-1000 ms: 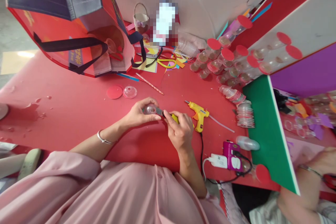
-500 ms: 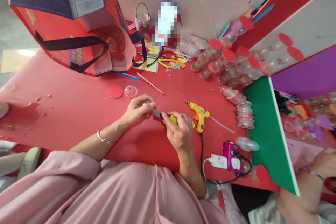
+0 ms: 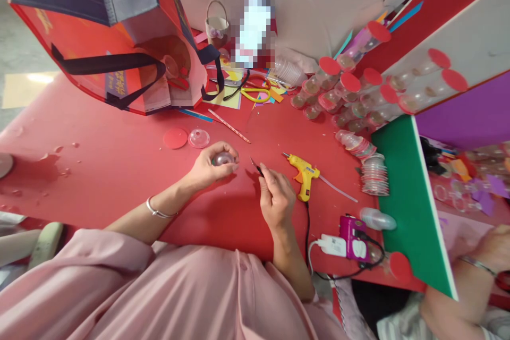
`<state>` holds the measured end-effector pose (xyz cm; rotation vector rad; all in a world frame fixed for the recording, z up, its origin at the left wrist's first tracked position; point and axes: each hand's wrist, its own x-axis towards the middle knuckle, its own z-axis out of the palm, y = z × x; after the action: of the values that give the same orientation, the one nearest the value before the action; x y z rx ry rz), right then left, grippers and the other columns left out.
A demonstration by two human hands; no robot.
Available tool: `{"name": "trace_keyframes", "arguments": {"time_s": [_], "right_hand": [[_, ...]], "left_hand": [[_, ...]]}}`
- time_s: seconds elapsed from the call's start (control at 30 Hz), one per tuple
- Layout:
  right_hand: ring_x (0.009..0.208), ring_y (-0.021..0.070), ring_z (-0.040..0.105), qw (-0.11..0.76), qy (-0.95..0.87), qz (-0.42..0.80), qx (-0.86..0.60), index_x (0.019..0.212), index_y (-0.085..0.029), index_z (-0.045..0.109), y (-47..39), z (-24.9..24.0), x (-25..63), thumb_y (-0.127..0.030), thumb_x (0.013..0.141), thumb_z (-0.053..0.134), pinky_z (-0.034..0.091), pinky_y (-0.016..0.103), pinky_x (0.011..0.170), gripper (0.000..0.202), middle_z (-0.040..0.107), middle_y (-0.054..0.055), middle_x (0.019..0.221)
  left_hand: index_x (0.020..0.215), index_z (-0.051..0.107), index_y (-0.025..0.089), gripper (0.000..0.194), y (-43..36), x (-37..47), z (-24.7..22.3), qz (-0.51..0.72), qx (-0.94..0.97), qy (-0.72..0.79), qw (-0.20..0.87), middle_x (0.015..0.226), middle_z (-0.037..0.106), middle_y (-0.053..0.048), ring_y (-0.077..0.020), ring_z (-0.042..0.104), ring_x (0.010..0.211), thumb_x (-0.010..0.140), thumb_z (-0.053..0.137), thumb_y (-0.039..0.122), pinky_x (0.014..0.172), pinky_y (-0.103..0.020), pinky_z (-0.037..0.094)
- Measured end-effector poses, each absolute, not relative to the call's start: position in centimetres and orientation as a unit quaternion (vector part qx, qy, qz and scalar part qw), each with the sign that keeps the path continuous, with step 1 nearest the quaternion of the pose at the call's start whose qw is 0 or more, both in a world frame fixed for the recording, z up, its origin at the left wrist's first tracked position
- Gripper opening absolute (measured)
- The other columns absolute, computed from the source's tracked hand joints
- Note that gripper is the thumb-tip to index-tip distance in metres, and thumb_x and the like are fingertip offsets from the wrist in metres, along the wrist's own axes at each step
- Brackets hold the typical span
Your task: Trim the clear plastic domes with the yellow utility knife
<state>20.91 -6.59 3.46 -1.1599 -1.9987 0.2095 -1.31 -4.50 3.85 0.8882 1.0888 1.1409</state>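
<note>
My left hand (image 3: 207, 166) curls round a small clear plastic dome (image 3: 223, 159) above the red table. To its right, my right hand (image 3: 275, 191) grips a utility knife (image 3: 257, 167), its thin blade pointing up and left; the fingers cover most of the handle. A gap separates the blade from the dome. Beyond my left hand lie a red disc (image 3: 175, 138) and a clear domed lid (image 3: 198, 138). The yellow glue gun (image 3: 305, 172) rests just right of my right hand.
A large red bag (image 3: 91, 71) stands at the back left. Scissors (image 3: 255, 95) and paper scraps lie near a blurred phone (image 3: 254, 32). Clear cups with red lids (image 3: 350, 83) fill the back right. A green divider (image 3: 410, 196) and purple adapter (image 3: 353, 236) are at right; another person's arm (image 3: 458, 287) is beyond.
The knife has moved right, away from my left hand, and its blade has turned edge-on. My left fingers have opened slightly round the dome, which now shows more.
</note>
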Motion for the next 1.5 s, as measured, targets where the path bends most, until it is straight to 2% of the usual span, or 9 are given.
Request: {"name": "trace_keyframes", "arguments": {"time_s": [0.1,0.23,0.43,0.77,0.93,1.03,1.23,1.4,1.5], "right_hand": [[0.101,0.0202,0.074,0.394,-0.785,0.076,-0.471,0.144,-0.026,0.067,-6.6,3.3,20.9,-0.019,0.106,0.057,0.059,0.033,0.095,0.040,0.080,0.009,0.112],[0.103,0.0206,0.074,0.383,-0.787,0.075,-0.478,0.143,-0.024,0.068,-6.5,3.0,20.8,-0.022,0.106,0.057,0.059,0.033,0.096,0.038,0.080,0.010,0.113],[0.106,0.0219,0.073,0.291,-0.799,0.045,-0.525,0.136,-0.024,0.073,-6.4,2.3,21.1,-0.029,0.106,0.060,0.058,0.034,0.097,0.033,0.077,0.011,0.113],[0.113,0.0265,0.064,0.248,-0.773,-0.055,-0.581,0.132,-0.022,0.073,-5.6,1.4,21.5,-0.031,0.105,0.061,0.048,0.043,0.096,0.031,0.072,0.013,0.124],[0.124,0.0289,0.058,0.228,-0.786,-0.067,-0.571,0.136,-0.023,0.069,-6.6,2.5,21.0,-0.029,0.106,0.057,0.043,0.046,0.103,0.033,0.068,0.014,0.136],[0.121,0.0343,0.056,0.164,-0.766,-0.065,-0.618,0.142,-0.017,0.064,-7.8,2.7,21.5,-0.029,0.104,0.058,0.043,0.049,0.099,0.041,0.067,0.020,0.134],[0.102,0.0302,0.060,0.132,-0.764,-0.068,-0.628,0.146,-0.014,0.062,-9.5,2.0,23.2,-0.017,0.104,0.049,0.045,0.044,0.089,0.044,0.069,0.018,0.108],[0.104,0.0298,0.062,0.204,-0.747,-0.054,-0.631,0.148,-0.016,0.061,-9.8,2.1,23.6,-0.026,0.105,0.052,0.048,0.042,0.088,0.045,0.069,0.016,0.112],[0.104,0.0294,0.063,0.220,-0.749,-0.048,-0.623,0.147,-0.016,0.062,-10.2,2.1,23.9,-0.027,0.105,0.053,0.050,0.041,0.089,0.044,0.071,0.015,0.112]], "left_hand": [[0.097,0.065,0.018,0.035,-4.7,-1.4,3.9,0.493,0.404,0.467,0.613,0.096,0.073,-0.003,-0.0035,0.052,0.049,0.074,0.089,0.028,0.042,-0.016,0.042],[0.083,0.065,0.016,0.024,-4.7,-1.3,4.2,0.519,0.362,0.453,0.628,0.080,0.072,-0.004,-0.0061,0.050,0.044,0.081,0.081,0.034,0.037,-0.019,0.035],[0.076,0.064,0.017,0.034,-3.8,-1.1,4.5,0.565,0.262,0.524,0.580,0.069,0.069,-0.006,-0.0103,0.050,0.040,0.088,0.064,0.048,0.031,-0.021,0.029],[0.102,0.056,0.022,0.032,-4.0,-1.2,5.3,0.637,0.309,0.477,0.521,0.100,0.071,-0.004,-0.0097,0.061,0.054,0.090,0.062,0.050,0.034,-0.020,0.036],[0.131,0.049,0.027,0.055,-3.9,-1.4,4.7,0.656,0.359,0.449,0.488,0.104,0.071,-0.004,-0.0127,0.068,0.062,0.089,0.071,0.056,0.043,-0.023,0.045],[0.126,0.053,0.025,0.058,-3.8,-1.2,4.0,0.649,0.387,0.455,0.472,0.104,0.071,-0.004,-0.0133,0.069,0.067,0.086,0.075,0.063,0.049,-0.024,0.049],[0.092,0.064,0.018,0.054,-3.7,-0.4,2.5,0.556,0.470,0.512,0.455,0.084,0.070,-0.006,-0.0118,0.064,0.064,0.091,0.065,0.072,0.052,-0.022,0.046],[0.095,0.064,0.017,0.042,-2.5,-0.3,1.6,0.481,0.483,0.551,0.482,0.058,0.057,0.003,-0.0075,0.044,0.040,0.096,0.065,0.059,0.041,-0.020,0.031],[0.108,0.062,0.017,0.031,-1.9,-0.3,1.5,0.451,0.475,0.580,0.485,0.056,0.058,0.004,-0.0090,0.044,0.036,0.097,0.065,0.047,0.039,-0.021,0.026]]}}
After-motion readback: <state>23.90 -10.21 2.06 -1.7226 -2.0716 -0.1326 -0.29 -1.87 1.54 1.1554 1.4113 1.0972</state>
